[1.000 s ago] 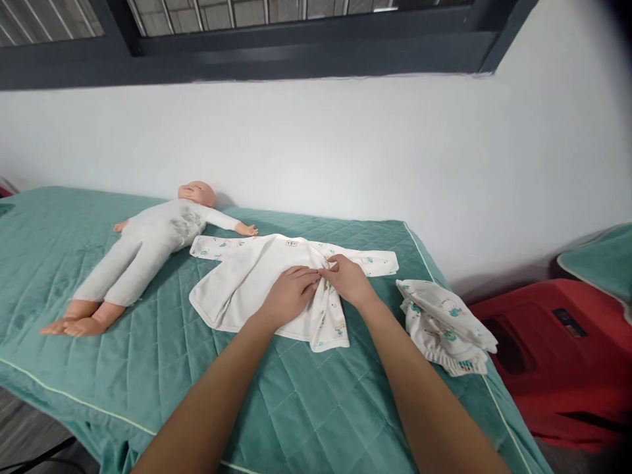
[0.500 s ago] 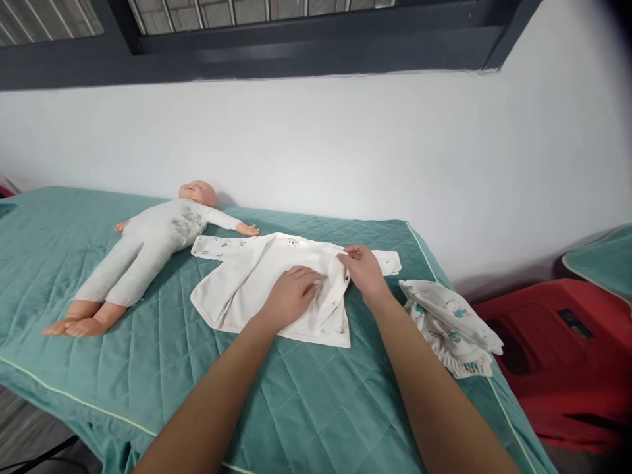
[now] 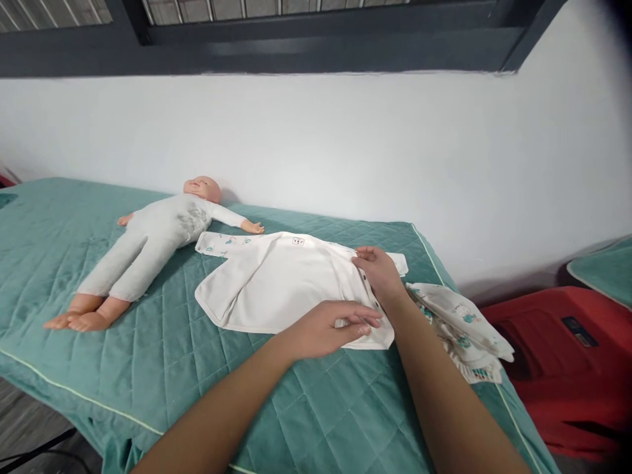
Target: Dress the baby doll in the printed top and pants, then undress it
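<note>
A white baby shirt (image 3: 291, 283) lies spread open, inside up, on a green quilted bed cover, its left sleeve showing small printed figures. My right hand (image 3: 380, 271) pinches the shirt's right front panel near the shoulder, beside a row of dark snaps. Low over the same panel is my left hand (image 3: 336, 326), its fingers stretched out and holding nothing. The right sleeve is partly hidden behind my right hand. To the left, a baby doll (image 3: 162, 227) in a pale bodysuit rests on its back, one hand close to the shirt's left sleeve.
A crumpled printed baby garment (image 3: 464, 329) lies by my right forearm at the right edge of the bed cover (image 3: 336, 415). Past that edge stands a red plastic stool (image 3: 567, 368). A white wall (image 3: 316, 145) runs along the back, below a dark window frame (image 3: 320, 49).
The shirt's right front panel has been folded outward to the right, baring more of the inside. My left hand has moved right and nearer to me; my right hand stays near the shoulder.
</note>
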`<state>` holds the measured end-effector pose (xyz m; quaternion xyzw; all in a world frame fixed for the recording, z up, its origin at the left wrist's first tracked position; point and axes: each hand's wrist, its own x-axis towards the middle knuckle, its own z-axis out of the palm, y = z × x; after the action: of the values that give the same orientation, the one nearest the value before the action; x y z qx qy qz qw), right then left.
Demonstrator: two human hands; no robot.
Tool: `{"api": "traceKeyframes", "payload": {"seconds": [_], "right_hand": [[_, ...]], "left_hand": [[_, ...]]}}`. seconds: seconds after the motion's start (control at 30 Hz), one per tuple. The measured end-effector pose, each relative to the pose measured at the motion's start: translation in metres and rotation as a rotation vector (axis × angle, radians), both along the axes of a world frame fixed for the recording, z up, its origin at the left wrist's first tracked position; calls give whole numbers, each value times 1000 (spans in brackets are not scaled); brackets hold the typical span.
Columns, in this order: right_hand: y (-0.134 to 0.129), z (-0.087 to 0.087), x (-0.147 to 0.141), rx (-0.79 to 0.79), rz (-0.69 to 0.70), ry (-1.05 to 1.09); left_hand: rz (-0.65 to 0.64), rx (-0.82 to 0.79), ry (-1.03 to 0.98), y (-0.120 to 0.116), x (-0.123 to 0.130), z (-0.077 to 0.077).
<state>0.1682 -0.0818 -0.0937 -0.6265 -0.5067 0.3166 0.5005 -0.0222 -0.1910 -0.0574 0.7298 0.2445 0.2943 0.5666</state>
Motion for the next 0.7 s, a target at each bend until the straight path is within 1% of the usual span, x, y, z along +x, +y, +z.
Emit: {"api": "traceKeyframes", "payload": {"seconds": [0.07,0.17,0.23,0.3,0.37,0.4,0.47,0.5,0.57,0.63,0.7], "right_hand": [[3,-3,5,43,-12,-100],[4,-1,18,101,-61,-221],[-1,7,24,104,-90,-291],[-12,18,20,120,-91,-362],[-27,29,2,150,-34,-392],[-36,33,-12,165,21,-378],[-54,33,-47,174,204,-300],[-62,29,-65,189,269,-293],[-72,16,-93,185,393,-422],[-74,2,-108,168,418,-606],[-70,-7,-110,137,380,-764]], "left_hand": [[57,-55,-31,4,-3,0],[248,-14,-10,13,-8,-7],[389,105,75,20,-11,-15],[528,294,240,27,-15,-24],[633,468,442,35,-21,-34],[659,529,540,40,-25,-38],[679,596,696,51,-33,-45],[678,613,752,58,-38,-47],[673,628,831,74,-49,-50],[683,622,876,92,-59,-52],[696,605,884,110,-68,-53]]}}
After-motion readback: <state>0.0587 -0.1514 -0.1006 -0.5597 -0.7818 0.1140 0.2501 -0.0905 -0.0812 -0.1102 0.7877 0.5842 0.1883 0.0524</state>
